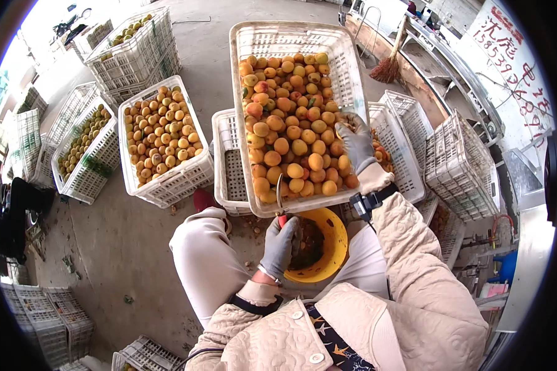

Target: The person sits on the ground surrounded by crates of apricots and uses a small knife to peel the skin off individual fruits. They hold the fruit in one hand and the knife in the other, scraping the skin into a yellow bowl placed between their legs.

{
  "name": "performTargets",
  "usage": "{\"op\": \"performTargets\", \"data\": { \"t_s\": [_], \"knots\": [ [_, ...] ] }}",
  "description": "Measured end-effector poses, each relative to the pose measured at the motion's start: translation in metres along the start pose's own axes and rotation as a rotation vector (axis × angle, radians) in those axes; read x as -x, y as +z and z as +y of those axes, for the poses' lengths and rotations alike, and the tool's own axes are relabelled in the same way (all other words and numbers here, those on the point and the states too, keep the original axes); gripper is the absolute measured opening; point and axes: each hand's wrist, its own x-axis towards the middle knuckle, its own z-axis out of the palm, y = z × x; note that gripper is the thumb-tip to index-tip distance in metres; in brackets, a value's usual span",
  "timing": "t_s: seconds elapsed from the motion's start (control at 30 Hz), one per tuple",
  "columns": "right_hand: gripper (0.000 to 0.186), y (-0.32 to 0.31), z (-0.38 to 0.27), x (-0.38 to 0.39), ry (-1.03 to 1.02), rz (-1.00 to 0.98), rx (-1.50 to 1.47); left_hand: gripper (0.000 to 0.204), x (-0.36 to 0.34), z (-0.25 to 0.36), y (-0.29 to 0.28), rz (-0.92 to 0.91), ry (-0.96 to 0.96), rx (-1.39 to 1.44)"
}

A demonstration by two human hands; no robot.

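In front of me a white plastic crate [294,32] holds a heap of orange-yellow apricots [294,133]. My left hand [280,244], in a grey glove, is closed around the red handle of a small curved knife [279,193]. Its blade points up over the crate's near edge. My right hand [357,143], also gloved, is at the right side of the heap, its fingers bent around an apricot that they mostly hide. Between my knees, below the crate, stands a yellow bucket [335,247] with dark contents, partly behind my left hand.
Another crate of fruit [164,139] stands to the left, with stacked crates [133,55] behind it. Beneath the front crate is a white crate [229,167]. More crates [461,164] and a broom [390,62] are at the right. Debris lies on the concrete floor [105,247].
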Motion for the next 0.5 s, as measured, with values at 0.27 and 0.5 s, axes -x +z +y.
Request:
{"op": "performTargets", "data": {
  "t_s": [0.27, 0.5],
  "knots": [
    [0.04, -0.008, -0.02, 0.185, 0.9, -0.154, -0.863, 0.018, -0.01, -0.023, -0.012, 0.059, 0.071, -0.098],
    [0.03, -0.001, -0.013, 0.251, 0.584, -0.241, -0.493, 0.023, 0.028, -0.028, -0.006, 0.018, 0.104, -0.132]
  ]
}}
